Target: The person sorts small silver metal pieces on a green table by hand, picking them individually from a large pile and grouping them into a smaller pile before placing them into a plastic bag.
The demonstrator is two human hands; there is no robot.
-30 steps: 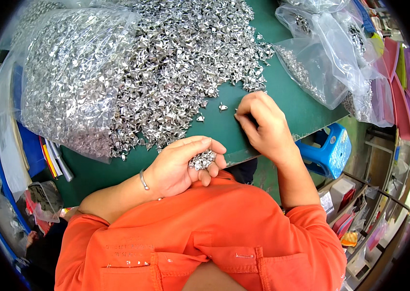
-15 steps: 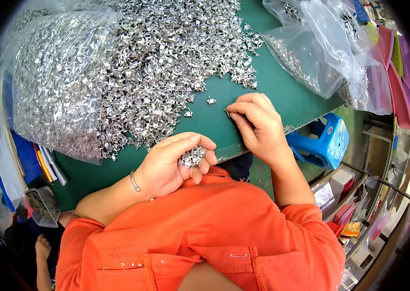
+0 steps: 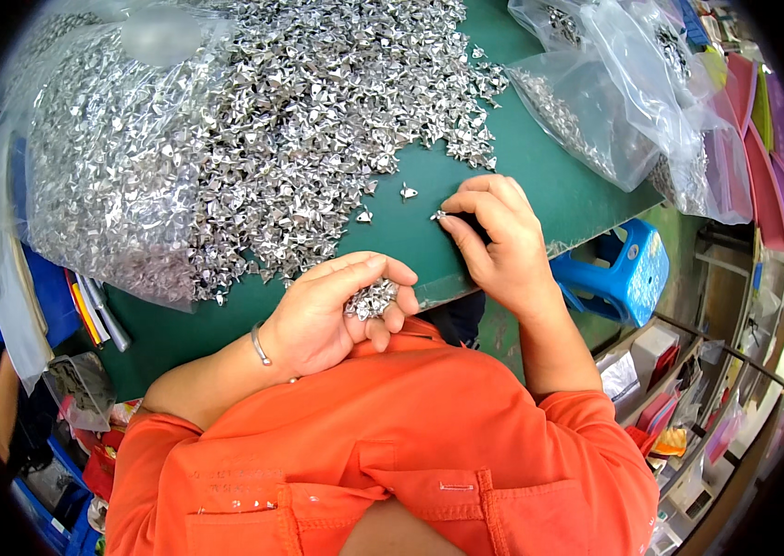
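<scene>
Small silvery metal piece (image 3: 438, 215) pinched in my right hand (image 3: 500, 227)

I grip it over the dark green tabletop (image 3: 410, 248). At eight o'clock, my left hand (image 3: 313, 310), half curled, cups a cluster of shiny metal pieces (image 3: 372, 301). Two loose silvery pieces (image 3: 409, 192) lie between nine and ten o'clock; a broad silvery heap (image 3: 318, 120) spreads beyond at ten, translucent plastic bags (image 3: 628, 83) at one.

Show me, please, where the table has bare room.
Bare tabletop lies between the metal-part pile, the clear bags at right and the right hand; another strip lies between the large left bag and the left forearm. Upper left is crowded by pile and bag.
</scene>
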